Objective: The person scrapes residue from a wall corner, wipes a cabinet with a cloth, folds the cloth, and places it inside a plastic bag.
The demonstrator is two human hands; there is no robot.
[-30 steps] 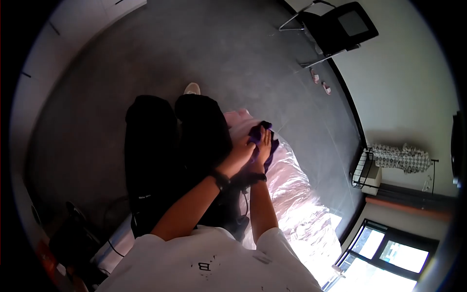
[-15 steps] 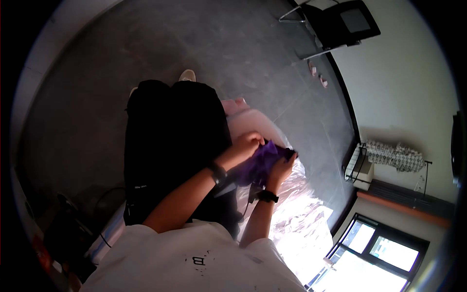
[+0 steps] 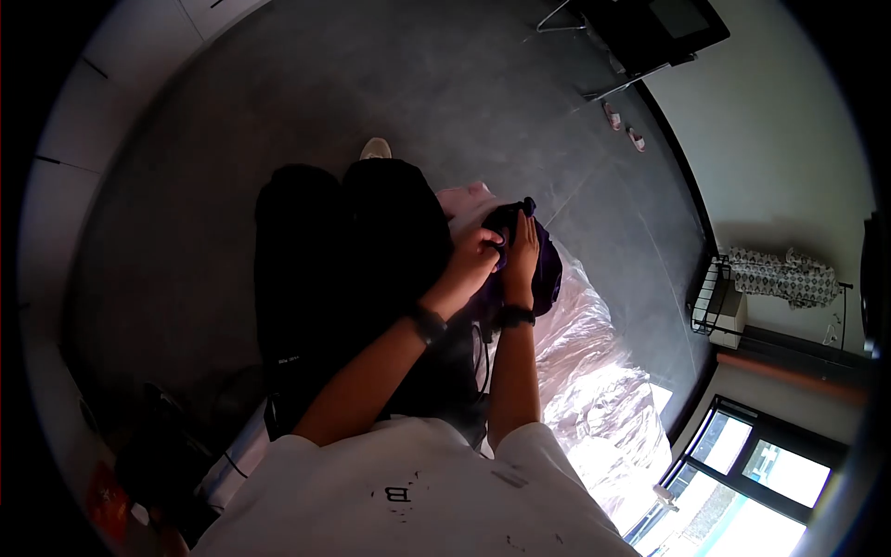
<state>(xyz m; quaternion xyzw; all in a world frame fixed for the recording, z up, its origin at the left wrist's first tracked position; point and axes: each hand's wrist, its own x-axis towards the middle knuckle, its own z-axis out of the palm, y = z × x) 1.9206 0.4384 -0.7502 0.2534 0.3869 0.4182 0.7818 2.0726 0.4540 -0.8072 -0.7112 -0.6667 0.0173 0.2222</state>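
Note:
A dark purple cloth (image 3: 549,278) lies bunched beside my right thigh, on top of a pale pink, plastic-wrapped bundle (image 3: 594,343). My left hand (image 3: 471,265) has its fingers curled closed on the near-left edge of the cloth. Flat against the cloth rests my right hand (image 3: 522,255), its fingers stretched out and pointing away from me. Part of the cloth is hidden under both hands and wrists, so its exact shape cannot be made out. Each wrist wears a dark band.
My legs in black trousers (image 3: 343,269) are at the left of the cloth. A black folding chair (image 3: 650,37) and pink slippers (image 3: 635,139) stand by the far wall. A rack with patterned fabric (image 3: 780,276) and a bright window (image 3: 742,473) are at the right.
The cloth was held spread between both hands; now it lies bunched lower on the bundle. My right hand has moved away from me and its fingers have straightened. The view has shifted slightly.

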